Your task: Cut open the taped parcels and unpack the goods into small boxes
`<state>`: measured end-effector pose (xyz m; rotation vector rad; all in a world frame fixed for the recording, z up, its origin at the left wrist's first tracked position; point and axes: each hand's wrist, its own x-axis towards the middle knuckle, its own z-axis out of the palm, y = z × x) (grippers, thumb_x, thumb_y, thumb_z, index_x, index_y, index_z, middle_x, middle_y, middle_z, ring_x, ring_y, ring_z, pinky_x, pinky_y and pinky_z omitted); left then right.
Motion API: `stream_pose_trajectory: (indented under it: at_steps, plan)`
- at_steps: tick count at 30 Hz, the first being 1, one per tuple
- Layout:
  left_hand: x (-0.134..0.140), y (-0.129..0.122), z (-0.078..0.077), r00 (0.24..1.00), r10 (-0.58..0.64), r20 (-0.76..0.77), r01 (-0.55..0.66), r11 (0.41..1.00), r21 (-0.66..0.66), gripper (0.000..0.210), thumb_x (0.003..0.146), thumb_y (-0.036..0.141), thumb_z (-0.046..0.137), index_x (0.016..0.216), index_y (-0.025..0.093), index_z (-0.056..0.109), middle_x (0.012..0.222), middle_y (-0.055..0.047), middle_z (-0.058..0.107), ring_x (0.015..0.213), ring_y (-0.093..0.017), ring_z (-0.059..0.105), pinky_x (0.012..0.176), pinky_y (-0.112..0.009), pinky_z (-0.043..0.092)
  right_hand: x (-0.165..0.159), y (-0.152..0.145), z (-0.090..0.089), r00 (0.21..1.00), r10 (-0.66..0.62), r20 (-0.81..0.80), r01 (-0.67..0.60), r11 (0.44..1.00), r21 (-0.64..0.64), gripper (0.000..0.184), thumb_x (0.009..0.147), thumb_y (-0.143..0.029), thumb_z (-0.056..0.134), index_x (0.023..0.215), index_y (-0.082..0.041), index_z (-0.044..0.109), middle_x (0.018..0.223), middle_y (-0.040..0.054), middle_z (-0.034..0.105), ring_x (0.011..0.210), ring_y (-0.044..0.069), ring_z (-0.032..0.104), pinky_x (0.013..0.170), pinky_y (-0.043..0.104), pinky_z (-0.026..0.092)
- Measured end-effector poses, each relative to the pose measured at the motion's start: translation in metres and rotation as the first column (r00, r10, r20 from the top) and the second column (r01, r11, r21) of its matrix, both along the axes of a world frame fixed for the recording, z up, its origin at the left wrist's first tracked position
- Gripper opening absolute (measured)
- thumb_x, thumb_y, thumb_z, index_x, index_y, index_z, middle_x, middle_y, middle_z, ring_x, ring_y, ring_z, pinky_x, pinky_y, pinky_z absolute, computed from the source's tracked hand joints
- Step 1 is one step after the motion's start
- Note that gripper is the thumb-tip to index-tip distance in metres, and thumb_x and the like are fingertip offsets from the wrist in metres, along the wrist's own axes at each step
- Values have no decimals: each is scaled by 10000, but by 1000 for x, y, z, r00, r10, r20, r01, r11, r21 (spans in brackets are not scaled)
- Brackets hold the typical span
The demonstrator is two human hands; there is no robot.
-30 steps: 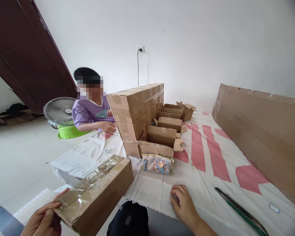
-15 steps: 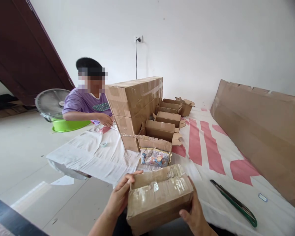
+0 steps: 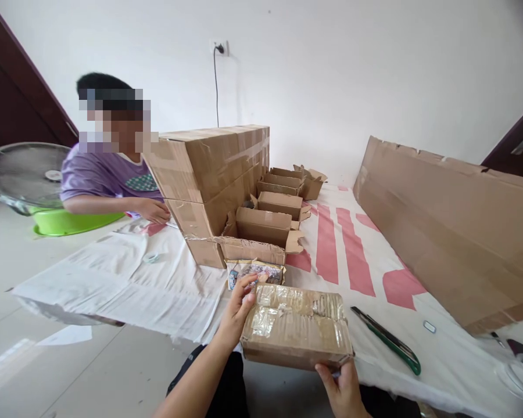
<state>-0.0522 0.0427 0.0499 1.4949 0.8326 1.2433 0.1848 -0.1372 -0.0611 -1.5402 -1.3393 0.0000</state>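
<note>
A small cardboard box, its top crossed with shiny clear tape, sits between my hands at the table's near edge. My left hand grips its far left corner, thumb and fingers at the edge. At the near right corner, my right hand holds it with the thumb on the front; its other fingers are partly hidden. Just behind the box lies a printed plastic packet, partly covered by my left fingers. A green-handled utility knife rests on the cloth to the right.
Stacked, taped boxes form a wall at the left, with several open boxes beside it. A large cardboard sheet stands at the right. Across the table, a person in a purple shirt works near a fan.
The box has been turned and tipped so its front shows less, and it sits farther right. My left hand has shifted up, my right hand lower. The view has swung right.
</note>
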Motion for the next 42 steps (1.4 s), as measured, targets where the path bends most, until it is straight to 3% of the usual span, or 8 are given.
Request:
stream_pose_trajectory:
  at_steps: [4, 15, 18, 20, 24, 28, 35, 42]
  plan:
    - [-5, -18, 0, 991, -87, 105, 82, 995, 55, 593, 918, 653, 380, 1313, 245, 550, 1494, -108, 437, 1414, -353, 330, 1140, -505, 282, 0, 4, 3, 993, -15, 120, 12, 1000, 25, 554, 902, -503, 571, 1335, -170, 477, 981, 148, 699, 1018, 368, 682, 841, 527, 582]
    - [-4, -40, 4, 983, -172, 64, 169, 984, 49, 463, 860, 416, 575, 1292, 247, 578, 1626, -59, 215, 1503, -364, 55, 1203, -535, 47, 21, -1, 20, 983, 183, 17, -181, 980, -76, 660, 953, -567, 402, 1498, -215, 281, 1421, 182, 517, 1272, 366, 543, 961, 526, 534]
    - [-5, -41, 5, 979, -184, 84, 180, 982, 55, 452, 862, 384, 572, 1292, 247, 578, 1623, -59, 229, 1506, -357, 35, 1202, -534, 46, 61, 4, 38, 977, 207, -39, -211, 967, -141, 628, 960, -625, 259, 1405, -218, 434, 1380, 150, 565, 1249, 326, 563, 1003, 501, 503]
    - [-5, -42, 5, 979, -183, 96, 178, 982, 58, 442, 866, 372, 568, 1292, 257, 579, 1623, -48, 230, 1508, -350, 28, 1204, -528, 41, 95, 10, 47, 1000, 23, 16, -19, 976, -216, 518, 941, -580, 384, 1261, -216, 566, 1291, 133, 627, 1217, 313, 577, 1029, 497, 472]
    - [-4, -42, 5, 978, -173, 115, 167, 984, 59, 452, 860, 394, 582, 1291, 257, 578, 1622, -52, 233, 1506, -359, 26, 1199, -543, 37, 152, 17, 52, 918, -231, 322, 367, 803, -470, 582, 829, -573, 466, 1168, -141, 658, 1243, 185, 650, 1212, 394, 542, 1011, 573, 435]
    - [-3, -42, 5, 975, -180, 134, 174, 983, 51, 490, 848, 430, 608, 1304, 254, 566, 1615, -67, 255, 1503, -374, 31, 1193, -563, 32, 171, 14, 49, 885, -168, 434, 438, 617, -654, 560, 844, -527, 418, 1199, -176, 671, 1210, 135, 677, 1118, 382, 580, 914, 521, 488]
    - [-3, -40, 0, 962, -194, 194, 188, 981, 49, 582, 831, 431, 642, 1367, 255, 498, 1618, -69, 250, 1505, -363, 47, 1200, -567, 40, 156, 27, 55, 898, 28, 439, 223, 831, -510, 376, 865, -397, 477, 1119, -199, 672, 994, 101, 689, 910, 276, 665, 784, 396, 547]
    - [-4, -37, -3, 951, -236, 197, 224, 971, 82, 559, 859, 414, 610, 1381, 263, 483, 1605, -66, 291, 1510, -332, 55, 1209, -546, 79, 103, 69, 153, 812, -23, 583, 75, 995, -64, 352, 976, -373, 462, 1282, -226, 554, 1051, 98, 636, 948, 261, 642, 754, 379, 549]
